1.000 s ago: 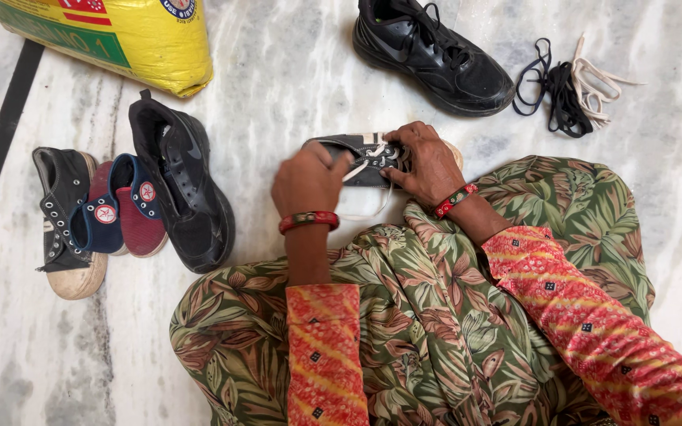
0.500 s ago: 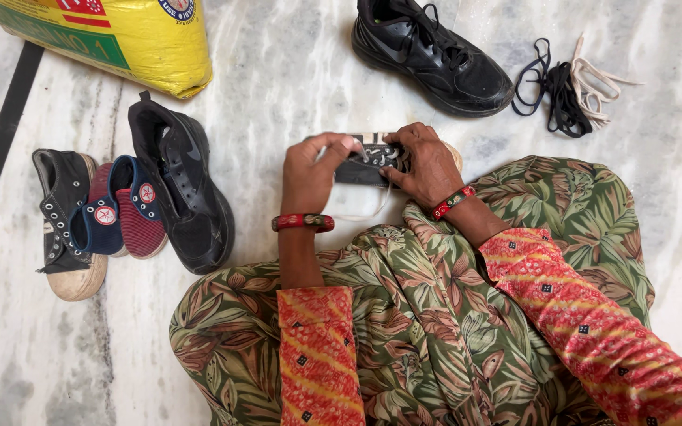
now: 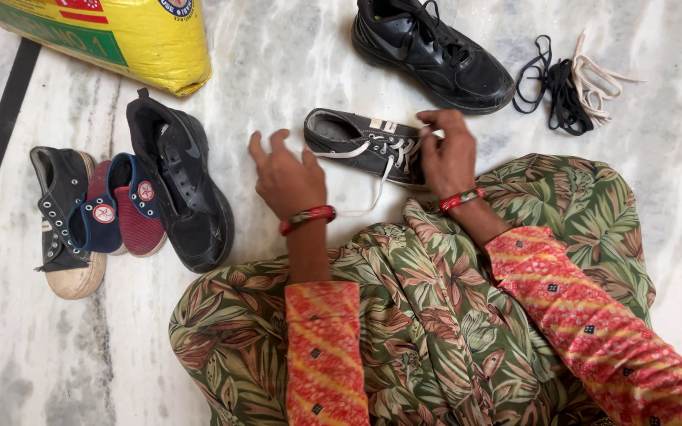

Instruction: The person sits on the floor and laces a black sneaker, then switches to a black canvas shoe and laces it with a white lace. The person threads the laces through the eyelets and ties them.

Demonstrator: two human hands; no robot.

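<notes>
Hands sit either side of a small dark canvas sneaker (image 3: 366, 145) that lies on the marble floor (image 3: 294, 71) just ahead of the person's folded knees. The right hand (image 3: 447, 158) is closed in a pinch at the laced front of the shoe, fingertips on the white lace (image 3: 404, 150) near the toe end, and it covers the toe itself. The left hand (image 3: 286, 175) is open, fingers spread and raised, holding nothing — it hovers just beside the heel opening, with a loose length of the lace trailing down between it and the shoe. The sneaker's long axis runs across the view, heel toward the left hand and toe toward the right, slightly tilted down to the right; the right hand is the one in contact, the left near but apart. Further out on the left stand a large black shoe (image 3: 179, 189), a pair of small navy-and-maroon slip-ons (image 3: 120, 213) and a black high-top with a pale sole (image 3: 61, 225). Ahead lies a black laced trainer (image 3: 432, 51), and to its right a bundle of loose black and white laces (image 3: 570, 83). A yellow sack (image 3: 112, 35) rests at the upper left.
</notes>
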